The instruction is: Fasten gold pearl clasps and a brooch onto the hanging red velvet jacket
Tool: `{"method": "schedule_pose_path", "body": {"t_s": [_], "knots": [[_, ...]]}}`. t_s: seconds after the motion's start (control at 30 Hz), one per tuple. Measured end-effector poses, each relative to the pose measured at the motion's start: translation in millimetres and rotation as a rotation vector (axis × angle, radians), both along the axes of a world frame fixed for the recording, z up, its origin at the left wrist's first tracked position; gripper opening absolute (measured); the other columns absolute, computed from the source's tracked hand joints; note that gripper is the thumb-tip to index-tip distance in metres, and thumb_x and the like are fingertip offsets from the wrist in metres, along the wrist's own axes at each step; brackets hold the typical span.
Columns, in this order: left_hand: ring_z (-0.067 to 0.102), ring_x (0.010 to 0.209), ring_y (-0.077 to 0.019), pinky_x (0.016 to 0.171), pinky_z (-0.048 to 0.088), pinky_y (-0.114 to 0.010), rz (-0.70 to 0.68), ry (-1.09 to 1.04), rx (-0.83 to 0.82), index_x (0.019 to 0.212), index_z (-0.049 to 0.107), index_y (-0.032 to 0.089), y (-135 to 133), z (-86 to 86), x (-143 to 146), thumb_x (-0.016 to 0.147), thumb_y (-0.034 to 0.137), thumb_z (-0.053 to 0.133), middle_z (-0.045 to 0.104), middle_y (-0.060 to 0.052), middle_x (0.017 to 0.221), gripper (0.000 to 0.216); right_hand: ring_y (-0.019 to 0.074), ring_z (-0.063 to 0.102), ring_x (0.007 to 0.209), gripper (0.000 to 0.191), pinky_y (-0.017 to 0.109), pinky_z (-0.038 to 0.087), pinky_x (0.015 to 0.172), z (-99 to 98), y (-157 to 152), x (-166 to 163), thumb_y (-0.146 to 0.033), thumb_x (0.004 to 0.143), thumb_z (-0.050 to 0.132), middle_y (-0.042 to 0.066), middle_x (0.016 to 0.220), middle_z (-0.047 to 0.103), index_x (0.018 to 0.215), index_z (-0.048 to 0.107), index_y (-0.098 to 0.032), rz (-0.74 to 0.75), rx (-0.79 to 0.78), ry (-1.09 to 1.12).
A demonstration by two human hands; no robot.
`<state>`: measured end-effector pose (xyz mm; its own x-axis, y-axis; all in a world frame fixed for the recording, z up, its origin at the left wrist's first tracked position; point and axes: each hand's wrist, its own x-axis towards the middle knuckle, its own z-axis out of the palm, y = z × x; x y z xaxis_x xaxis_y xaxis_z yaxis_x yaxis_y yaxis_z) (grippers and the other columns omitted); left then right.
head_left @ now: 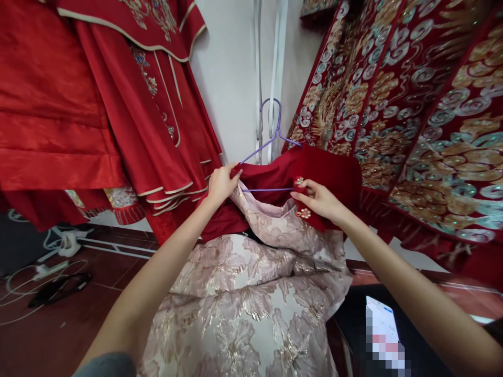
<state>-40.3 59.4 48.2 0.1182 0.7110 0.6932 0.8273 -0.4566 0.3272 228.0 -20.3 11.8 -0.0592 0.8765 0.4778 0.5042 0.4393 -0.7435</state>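
A purple wire hanger (278, 123) stands upright in the middle, its hook near the pale straps. Over it lies a dark red garment (267, 175) with jewelled flower fastenings (303, 213) on its right front. Below hangs a pale pink and cream floral brocade dress (239, 309). My left hand (223, 183) is closed on the red garment's edge at the hanger's left shoulder, beside the dress's upper edge. My right hand (316, 200) pinches the red garment's front edge between the two jewelled fastenings. The fingertips of my left hand are partly hidden by cloth.
Red garments with pale piping (157, 115) hang on the left. Heavily embroidered red and gold garments (424, 120) hang on the right. A phone (383, 332) lies on a dark surface at lower right. White cables (43, 269) trail over the reddish floor at left.
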Motion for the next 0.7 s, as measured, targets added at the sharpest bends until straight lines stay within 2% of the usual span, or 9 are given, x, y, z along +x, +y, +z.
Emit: {"method": "schedule_pose_path", "body": {"t_s": [0.1, 0.17, 0.23, 0.27, 0.37, 0.47, 0.53, 0.6, 0.7], "knots": [[0.061, 0.107, -0.0268, 0.093, 0.045, -0.035, 0.005, -0.011, 0.023, 0.121, 0.061, 0.019, -8, 5.9, -4, 0.082, 0.03, 0.061, 0.065, -0.011, 0.118, 0.04, 0.0184, 0.056, 0.08, 0.023, 0.033, 0.048, 0.078, 10.2, -1, 19, -0.027, 0.066, 0.063, 0.002, 0.088, 0.057, 0.081, 0.047, -0.022, -0.183, 0.233, -0.08], [0.061, 0.106, -0.0299, 0.09, 0.046, -0.038, 0.104, -0.057, -0.021, 0.116, 0.059, 0.015, -11, 11.8, -8, 0.076, 0.032, 0.068, 0.063, -0.014, 0.115, 0.044, 0.0177, 0.057, 0.083, 0.036, 0.03, 0.049, 0.074, 18.6, -2, 24, -0.023, 0.062, 0.063, 0.003, 0.098, 0.055, 0.095, 0.047, -0.023, -0.184, 0.331, -0.01], [0.062, 0.099, -0.0326, 0.087, 0.047, -0.04, 0.155, -0.056, -0.156, 0.101, 0.061, 0.014, -13, 20.1, -13, 0.072, 0.038, 0.072, 0.065, -0.014, 0.1, 0.039, 0.0163, 0.058, 0.084, 0.049, 0.027, 0.05, 0.07, 26.8, -3, 25, -0.021, 0.062, 0.063, 0.003, 0.103, 0.054, 0.108, 0.045, -0.024, -0.096, 0.343, 0.052], [0.063, 0.095, -0.033, 0.085, 0.046, -0.04, 0.151, -0.032, -0.214, 0.092, 0.062, 0.015, -13, 25.2, -15, 0.07, 0.04, 0.073, 0.065, -0.012, 0.091, 0.034, 0.0159, 0.059, 0.083, 0.048, 0.027, 0.049, 0.069, 30.3, -3, 25, -0.021, 0.063, 0.061, 0.003, 0.101, 0.055, 0.108, 0.046, -0.024, -0.047, 0.322, 0.045], [0.063, 0.085, -0.0311, 0.081, 0.046, -0.039, 0.113, 0.025, -0.215, 0.073, 0.059, 0.016, -17, 41.6, -13, 0.07, 0.036, 0.071, 0.062, -0.008, 0.075, 0.023, 0.016, 0.059, 0.08, 0.026, 0.026, 0.048, 0.07, 36.8, -2, 17, -0.019, 0.067, 0.055, 0.002, 0.087, 0.059, 0.093, 0.054, -0.021, 0.024, 0.241, -0.04], [0.061, 0.076, -0.0251, 0.076, 0.047, -0.036, -0.001, -0.034, -0.168, 0.073, 0.061, 0.014, -29, 52.3, 12, 0.073, 0.031, 0.066, 0.061, -0.006, 0.068, 0.018, 0.0154, 0.058, 0.071, 0.015, 0.027, 0.047, 0.068, 34.9, -3, -3, -0.017, 0.067, 0.054, 0.001, 0.079, 0.061, 0.081, 0.055, -0.02, 0.02, 0.23, -0.146], [0.06, 0.071, -0.0209, 0.072, 0.047, -0.033, -0.196, -0.074, -0.173, 0.075, 0.062, 0.014, -39, 51.2, 39, 0.076, 0.03, 0.061, 0.062, -0.004, 0.068, 0.017, 0.0148, 0.058, 0.066, 0.013, 0.028, 0.047, 0.067, 28.7, -6, -20, -0.015, 0.068, 0.053, 0.0, 0.077, 0.061, 0.079, 0.054, -0.02, 0.064, 0.25, -0.227], [0.058, 0.068, -0.0183, 0.069, 0.046, -0.031, -0.348, -0.062, -0.167, 0.074, 0.061, 0.014, -46, 42.6, 66, 0.073, 0.026, 0.064, 0.062, -0.003, 0.068, 0.013, 0.0154, 0.058, 0.065, 0.014, 0.029, 0.049, 0.066, 19.4, -10, -34, -0.015, 0.068, 0.053, 0.001, 0.079, 0.061, 0.081, 0.053, -0.02, 0.122, 0.264, -0.276], [0.058, 0.067, -0.0164, 0.068, 0.047, -0.029, -0.382, -0.101, -0.143, 0.08, 0.061, 0.015, -50, 21.4, 89, 0.072, 0.022, 0.064, 0.064, -0.003, 0.072, 0.011, 0.0187, 0.063, 0.079, 0.02, 0.033, 0.054, 0.075, 4.2, -12, -38, -0.017, 0.072, 0.056, 0.005, 0.091, 0.062, 0.092, 0.053, -0.019, 0.209, 0.263, -0.256]]}}
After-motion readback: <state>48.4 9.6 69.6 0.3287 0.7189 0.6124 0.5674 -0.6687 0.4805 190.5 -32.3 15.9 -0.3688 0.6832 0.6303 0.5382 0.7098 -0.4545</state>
